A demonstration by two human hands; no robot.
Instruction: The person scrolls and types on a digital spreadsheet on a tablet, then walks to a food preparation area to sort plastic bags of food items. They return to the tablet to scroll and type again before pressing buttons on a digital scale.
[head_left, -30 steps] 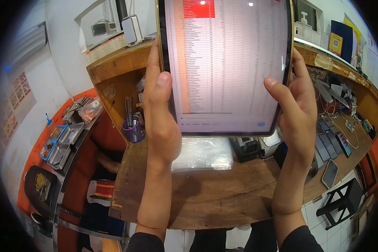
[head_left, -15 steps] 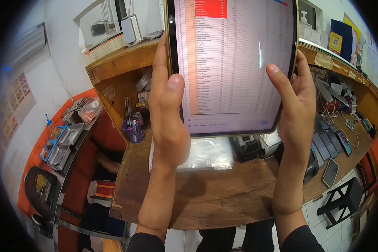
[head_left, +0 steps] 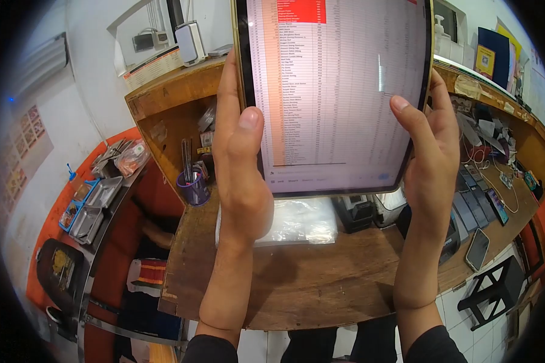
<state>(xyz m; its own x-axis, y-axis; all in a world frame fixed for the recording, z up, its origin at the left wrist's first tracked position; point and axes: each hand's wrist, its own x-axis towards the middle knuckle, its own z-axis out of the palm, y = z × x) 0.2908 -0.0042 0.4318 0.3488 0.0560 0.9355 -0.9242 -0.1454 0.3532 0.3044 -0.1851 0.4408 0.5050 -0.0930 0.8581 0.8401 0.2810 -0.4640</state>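
A tablet point(head_left: 339, 103) is held upright above the desk, its screen showing a long spreadsheet with an orange column and a red block near the top. My left hand point(head_left: 241, 163) grips its left edge, thumb on the frame and fingers behind. On the right edge, my right hand point(head_left: 431, 136) holds it with the thumb over the screen; its other fingers are partly hidden behind. The tablet's top runs out of view. Below it, a stack of clear plastic bags point(head_left: 303, 224) lies on the wooden desk point(head_left: 321, 284).
A purple mesh pen cup point(head_left: 194, 189) stands at the desk's left. Several phones lie on the right, one point(head_left: 478, 249) near the edge. Black devices point(head_left: 356, 213) sit behind the bags. A black stool point(head_left: 493, 290) is at lower right; metal trays point(head_left: 86, 224) are at far left.
The list on the screen has scrolled up slightly. My right thumb has shifted a little to the right and down, and the tablet is nearly still.
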